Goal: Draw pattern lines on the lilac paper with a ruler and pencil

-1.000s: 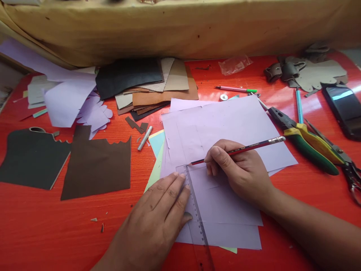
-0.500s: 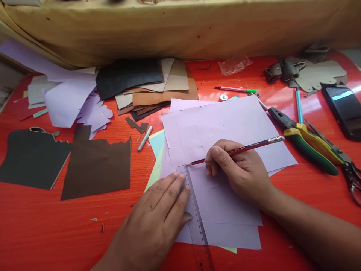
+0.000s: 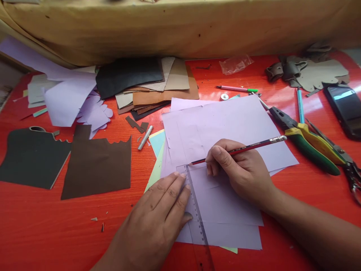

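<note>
- Pinching the pencil (image 3: 251, 146) between thumb and fingers, the person's right hand (image 3: 239, 171) rested right of centre, its fingertips near the point.
- That point sat at the upper right corner of the clear ruler (image 3: 195, 207); from where I stood, I couldn't tell whether it touched the paper.
- The ruler's long axis ran steeply from mid-frame towards the bottom edge, slanting right; the pencil rose gently to the right, across that line.
- The left hand (image 3: 159, 214) lay flat over the ruler's left side, fingers close together, fingertips just short of the top end.
- Right of the ruler, purple paper (image 3: 234, 120) showed up to the right hand and on below it, its lower edge well above the frame's bottom.
- The pliers (image 3: 310, 145) lay beyond the sheets at right, near the pencil's eraser end.
</note>
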### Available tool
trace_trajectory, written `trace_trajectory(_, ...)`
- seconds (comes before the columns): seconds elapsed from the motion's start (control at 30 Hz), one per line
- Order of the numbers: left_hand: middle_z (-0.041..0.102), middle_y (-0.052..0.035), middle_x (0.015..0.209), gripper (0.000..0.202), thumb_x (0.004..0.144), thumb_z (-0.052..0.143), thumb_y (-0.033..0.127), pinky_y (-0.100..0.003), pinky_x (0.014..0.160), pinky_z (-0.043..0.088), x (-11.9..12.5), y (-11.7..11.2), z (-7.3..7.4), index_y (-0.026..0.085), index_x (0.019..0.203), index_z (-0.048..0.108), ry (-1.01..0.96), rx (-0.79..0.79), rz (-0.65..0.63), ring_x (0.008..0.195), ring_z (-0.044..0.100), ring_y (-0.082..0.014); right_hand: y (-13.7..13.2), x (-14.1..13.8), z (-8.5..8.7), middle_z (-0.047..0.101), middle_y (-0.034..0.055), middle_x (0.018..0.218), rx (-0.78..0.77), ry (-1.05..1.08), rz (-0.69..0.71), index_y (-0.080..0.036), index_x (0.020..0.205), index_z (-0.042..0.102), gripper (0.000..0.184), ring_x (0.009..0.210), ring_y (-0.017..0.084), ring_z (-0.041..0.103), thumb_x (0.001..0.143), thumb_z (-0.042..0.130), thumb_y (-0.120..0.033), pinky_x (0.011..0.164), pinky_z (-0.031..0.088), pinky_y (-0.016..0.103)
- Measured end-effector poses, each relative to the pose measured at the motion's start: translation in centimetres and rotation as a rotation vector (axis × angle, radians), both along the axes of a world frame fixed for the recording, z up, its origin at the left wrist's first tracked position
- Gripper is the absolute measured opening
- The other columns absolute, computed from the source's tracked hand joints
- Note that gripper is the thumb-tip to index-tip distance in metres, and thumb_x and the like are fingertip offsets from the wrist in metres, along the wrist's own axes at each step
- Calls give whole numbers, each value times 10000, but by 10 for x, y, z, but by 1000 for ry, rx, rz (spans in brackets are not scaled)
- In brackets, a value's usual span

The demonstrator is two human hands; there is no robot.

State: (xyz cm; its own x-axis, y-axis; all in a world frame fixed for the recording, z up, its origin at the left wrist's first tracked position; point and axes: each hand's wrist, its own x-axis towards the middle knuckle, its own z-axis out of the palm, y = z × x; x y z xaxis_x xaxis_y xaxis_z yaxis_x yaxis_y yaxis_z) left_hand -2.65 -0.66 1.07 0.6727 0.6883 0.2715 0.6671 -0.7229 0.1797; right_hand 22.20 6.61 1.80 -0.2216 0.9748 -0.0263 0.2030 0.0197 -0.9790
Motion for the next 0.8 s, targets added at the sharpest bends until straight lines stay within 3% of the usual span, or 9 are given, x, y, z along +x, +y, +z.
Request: trace_trajectory(0.8,690,-153,1540,362,1188,501,250,-464,1194,553,0,-1,1,73,1449,680,5,-15,-2,1463,628,-306,0,0,1,675,11,689,-7,13,-3,-229,726,649,497,641,170,653,1161,583,-461,647,512,314)
